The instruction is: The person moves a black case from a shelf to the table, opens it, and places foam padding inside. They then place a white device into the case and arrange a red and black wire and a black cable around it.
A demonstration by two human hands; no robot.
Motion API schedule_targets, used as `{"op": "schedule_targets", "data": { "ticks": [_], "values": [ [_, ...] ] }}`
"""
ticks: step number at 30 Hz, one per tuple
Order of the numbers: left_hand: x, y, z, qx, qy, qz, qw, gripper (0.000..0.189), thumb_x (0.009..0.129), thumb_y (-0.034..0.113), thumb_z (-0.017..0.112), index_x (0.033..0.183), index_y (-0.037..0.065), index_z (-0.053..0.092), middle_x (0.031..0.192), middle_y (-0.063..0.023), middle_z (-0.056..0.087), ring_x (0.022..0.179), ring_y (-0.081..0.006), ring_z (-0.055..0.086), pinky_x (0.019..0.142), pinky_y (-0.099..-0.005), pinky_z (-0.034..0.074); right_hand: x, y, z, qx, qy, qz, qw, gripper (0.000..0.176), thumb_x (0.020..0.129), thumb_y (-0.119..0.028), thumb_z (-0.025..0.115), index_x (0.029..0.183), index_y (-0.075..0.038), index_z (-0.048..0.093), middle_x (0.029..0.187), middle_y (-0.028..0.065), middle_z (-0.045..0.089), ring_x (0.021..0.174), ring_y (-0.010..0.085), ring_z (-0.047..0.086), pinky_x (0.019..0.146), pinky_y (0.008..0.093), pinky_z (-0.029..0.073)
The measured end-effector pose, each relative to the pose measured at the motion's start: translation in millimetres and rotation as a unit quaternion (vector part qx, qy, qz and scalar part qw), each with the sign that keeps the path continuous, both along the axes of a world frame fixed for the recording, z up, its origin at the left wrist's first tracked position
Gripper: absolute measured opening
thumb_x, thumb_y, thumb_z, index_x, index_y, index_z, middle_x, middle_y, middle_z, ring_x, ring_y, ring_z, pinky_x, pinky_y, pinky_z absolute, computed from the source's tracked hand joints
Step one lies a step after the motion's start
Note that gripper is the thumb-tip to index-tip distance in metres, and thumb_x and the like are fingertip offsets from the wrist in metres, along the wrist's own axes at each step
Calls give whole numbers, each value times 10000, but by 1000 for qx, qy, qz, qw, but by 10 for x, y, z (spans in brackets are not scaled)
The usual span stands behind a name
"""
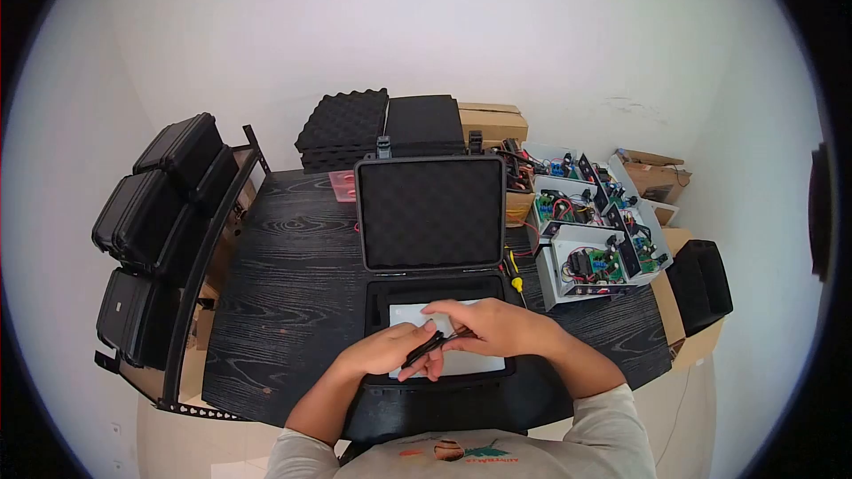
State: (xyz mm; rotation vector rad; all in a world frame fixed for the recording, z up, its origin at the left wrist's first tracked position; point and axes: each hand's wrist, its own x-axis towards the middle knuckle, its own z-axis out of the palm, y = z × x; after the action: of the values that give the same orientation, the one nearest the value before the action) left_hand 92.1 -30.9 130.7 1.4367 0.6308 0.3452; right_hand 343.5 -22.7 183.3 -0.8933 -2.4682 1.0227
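Observation:
An open black hard case [377, 301] with a foam-lined lid [432, 213] lies on the dark wood table [288, 284] in front of me. A white panel [404, 313] rests inside its base. My left hand [386, 353] and my right hand [491, 326] meet over the panel. Both grip a thin black stick-like tool [423, 348], the left hand near its lower end, the right hand at its upper end. Its tip is hidden under my fingers.
Several open white boxes with circuit boards [593, 239] stand at the right. A yellow-handled screwdriver [515, 277] lies beside the case. Foam pads [346, 128] and cardboard boxes [493, 122] are behind. Black cases [164, 213] fill a rack at the left.

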Motion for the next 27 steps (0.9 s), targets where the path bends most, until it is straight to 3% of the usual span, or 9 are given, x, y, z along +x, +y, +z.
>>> {"op": "schedule_targets", "data": {
  "ticks": [5,6,8,9,10,14,18,23,27],
  "values": [
    [-253,6,23,94,-28,59,993,707,1185,481,297,1006,-45,735,702,-93,689,718,-145,658,790,-330,544,-294,286,-225,114,81,78,987,274,964,-135,730,1207,-17,681,1037,183,717,960,404,725,817,460,574],
    [-301,-32,101,100,-45,122,986,593,1177,409,401,995,-43,739,696,-67,673,742,-143,670,820,-301,527,-362,341,-220,122,92,73,986,271,958,-130,732,1196,-10,683,1065,190,714,980,401,723,823,460,573],
    [-403,-16,-15,130,-113,225,959,324,1132,260,556,1185,-38,671,868,-64,707,877,-141,684,879,-295,527,-494,519,-262,121,94,50,987,250,962,-104,716,1191,-8,686,1056,179,719,984,397,723,841,449,575],
    [-436,-10,-88,148,-140,280,938,293,1109,201,609,1278,-37,627,942,-68,717,922,-141,682,902,-297,528,-561,613,-285,121,96,37,987,240,964,-91,708,1188,-7,688,1052,174,722,986,395,724,851,444,575],
    [-518,-15,-103,162,-136,296,932,437,1054,80,663,1447,-16,497,1097,-87,708,1044,-140,661,967,-310,518,-628,694,-297,122,94,29,988,232,975,-96,698,1186,2,701,1070,183,728,1020,400,720,882,454,569],
    [-474,-117,-181,214,-74,374,899,622,974,-56,674,1540,2,420,1214,-78,667,1174,-150,614,1068,-313,468,-896,976,-638,114,111,25,987,256,986,-119,697,1210,5,713,1126,207,743,1029,407,718,924,467,552],
    [-468,-116,-414,242,-47,410,878,616,985,-35,651,1556,0,424,1177,-71,660,1145,-156,617,1098,-331,446,-1060,992,-748,41,98,32,994,245,991,-130,698,1206,-13,717,1081,189,773,1020,390,734,924,459,561],
    [-449,-124,-416,284,30,427,858,559,1005,11,641,1530,-31,452,1223,-139,686,1171,-220,656,1079,-352,477,-1148,1013,-978,8,89,8,996,262,993,-161,714,1225,-40,698,1043,155,796,995,382,753,901,466,574],
    [-462,-93,-412,320,111,426,839,559,1012,58,647,1527,-38,453,1357,-224,683,1263,-314,673,1095,-390,486,-1130,989,-899,32,-6,-2,999,308,997,-210,731,1252,-47,675,1097,169,797,1048,365,759,925,482,577]
  ]
}}
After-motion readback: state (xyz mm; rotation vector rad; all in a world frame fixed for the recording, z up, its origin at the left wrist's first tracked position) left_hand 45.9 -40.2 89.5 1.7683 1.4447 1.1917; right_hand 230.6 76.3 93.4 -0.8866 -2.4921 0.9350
